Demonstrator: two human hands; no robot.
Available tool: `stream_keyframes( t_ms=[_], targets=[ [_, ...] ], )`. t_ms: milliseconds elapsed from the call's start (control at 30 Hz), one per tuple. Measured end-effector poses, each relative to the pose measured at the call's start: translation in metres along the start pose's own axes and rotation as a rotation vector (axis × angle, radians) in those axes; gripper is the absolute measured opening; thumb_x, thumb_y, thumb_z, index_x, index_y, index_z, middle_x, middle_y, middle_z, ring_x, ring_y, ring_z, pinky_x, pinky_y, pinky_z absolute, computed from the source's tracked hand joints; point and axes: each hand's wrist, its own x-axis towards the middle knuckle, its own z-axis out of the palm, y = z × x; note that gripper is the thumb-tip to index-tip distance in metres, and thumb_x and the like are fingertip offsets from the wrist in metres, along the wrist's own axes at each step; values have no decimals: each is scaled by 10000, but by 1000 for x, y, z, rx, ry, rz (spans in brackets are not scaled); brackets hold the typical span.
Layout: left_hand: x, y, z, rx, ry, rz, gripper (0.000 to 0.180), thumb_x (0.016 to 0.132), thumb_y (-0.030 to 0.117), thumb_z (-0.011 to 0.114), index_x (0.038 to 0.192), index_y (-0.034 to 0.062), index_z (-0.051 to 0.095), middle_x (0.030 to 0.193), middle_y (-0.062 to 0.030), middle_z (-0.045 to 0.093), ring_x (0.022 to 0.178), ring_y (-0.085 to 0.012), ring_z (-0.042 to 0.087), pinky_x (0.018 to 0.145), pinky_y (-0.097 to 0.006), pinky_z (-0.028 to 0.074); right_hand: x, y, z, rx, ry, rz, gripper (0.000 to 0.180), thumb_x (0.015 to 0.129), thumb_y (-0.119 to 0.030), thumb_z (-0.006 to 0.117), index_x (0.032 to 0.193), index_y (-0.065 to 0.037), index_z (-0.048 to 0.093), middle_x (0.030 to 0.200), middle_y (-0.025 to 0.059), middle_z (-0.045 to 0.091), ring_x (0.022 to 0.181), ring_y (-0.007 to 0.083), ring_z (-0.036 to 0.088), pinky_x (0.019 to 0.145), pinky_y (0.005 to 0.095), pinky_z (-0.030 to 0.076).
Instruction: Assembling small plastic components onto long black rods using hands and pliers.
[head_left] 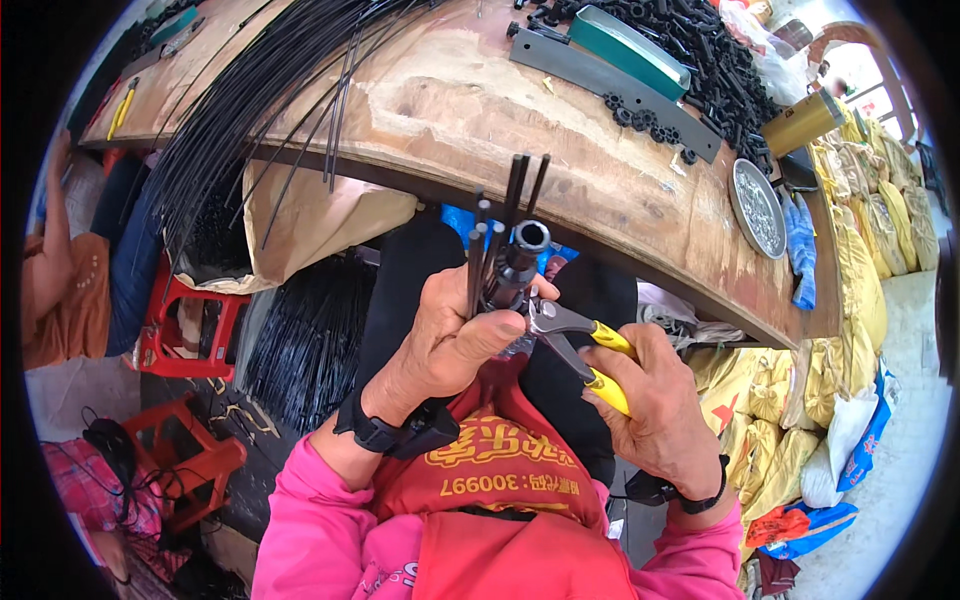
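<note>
My left hand (452, 342) is wrapped round a black plastic hub (518, 262) with a round hollow end that points up and away from me. Several thin black rods (515, 190) stand up beside the hub in the same grip. In my right hand (655, 410) is a pair of end-cutting pliers (566, 322) with yellow handles, its fingers closed around them. The metal jaws meet the hub's side close to my left thumb. Exactly what lies between the jaws is too small to make out.
Ahead is a wooden bench (450, 110) with a sheaf of long black rods (290, 70) over its edge. Black plastic parts (715, 75) are heaped at far right, near a round metal dish (760, 208). A red stool (197, 320) and another person (75, 270) are at left.
</note>
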Motion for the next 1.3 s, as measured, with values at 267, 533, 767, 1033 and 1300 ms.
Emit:
stream_keyframes(
  t_ms=[267,533,767,1033,1300],
  targets=[
    [4,-9,8,-68,-13,5,346,846,207,600,1085,-42,582,819,-39,618,683,-67,507,615,-216,414,-6,12,21,78,55,3,232,723,-31,681,912,11,553,826,160,472,670,334,510,571,388,414],
    [8,-11,10,-140,112,107,709,831,595,540,1092,-64,565,859,-61,603,611,-70,484,530,-198,366,1,14,46,132,133,-22,323,692,-90,720,967,-3,574,867,146,468,724,305,524,600,377,443],
    [9,-20,-6,-50,106,26,686,807,635,535,901,-44,563,706,-50,527,553,-72,441,489,-207,327,6,18,30,457,-37,-56,353,828,-156,639,1129,6,553,1026,169,540,888,327,552,795,352,443],
    [3,-20,-5,-144,0,-56,666,783,630,577,888,-28,555,696,-24,476,555,-68,403,490,-208,297,-1,6,-16,825,-383,275,167,903,-160,567,932,4,548,738,55,535,657,137,525,616,267,432],
    [9,-21,0,-126,-179,-136,614,794,590,601,973,3,572,714,-5,489,577,-59,384,517,-208,287,6,-8,-50,888,-532,639,188,915,-200,578,898,-15,546,657,-10,502,582,43,466,501,208,394]
  ],
)
